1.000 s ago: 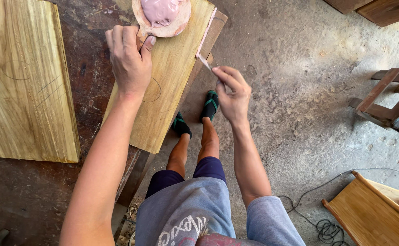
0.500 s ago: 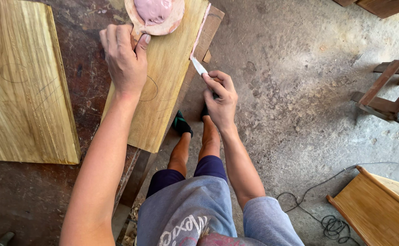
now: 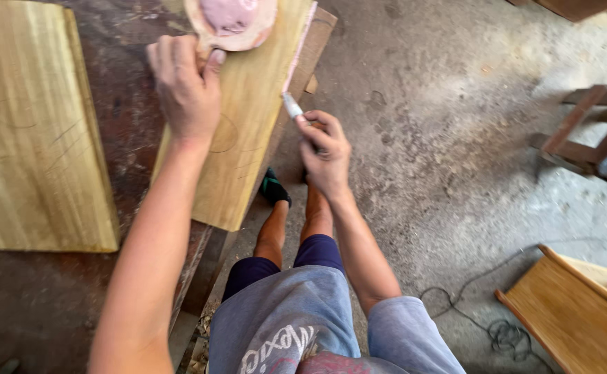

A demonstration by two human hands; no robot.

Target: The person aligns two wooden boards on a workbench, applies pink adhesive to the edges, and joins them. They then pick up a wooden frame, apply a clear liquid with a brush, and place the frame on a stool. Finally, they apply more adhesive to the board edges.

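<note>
The dark workbench (image 3: 54, 305) is taking up the whole left side, with the grey concrete floor (image 3: 456, 173) filling the right. A wide pale plank (image 3: 33, 152) is lying flat on the bench at far left, doing nothing. Next to it, the narrower board (image 3: 248, 138) is sitting at a slant with its right edge hanging past the bench, and that edge is carrying a pink streak (looks like filler or putty, can't swear to it).

The left hand (image 3: 186, 83) is pressing down on the board with fingers curled around the handle end of a round wooden paddle (image 3: 231, 24) that's holding a blob of the same pink stuff, up at the top of the board. The right hand (image 3: 328, 156) is out beside the board's edge, fingers pinched tight on a small putty knife (image 3: 293, 107), with the blade tip touching or just about touching the pink edge, hard to say which.

What I'd be worrying about: the board is overhanging and only being held by that one hand, so a hard sideways push from the knife could be sliding or pivoting it off the bench. The feet are standing right under that edge too. And the paddle is perching near the top, so any shift in the board could be tipping the pink blob onto the clean face.
</note>
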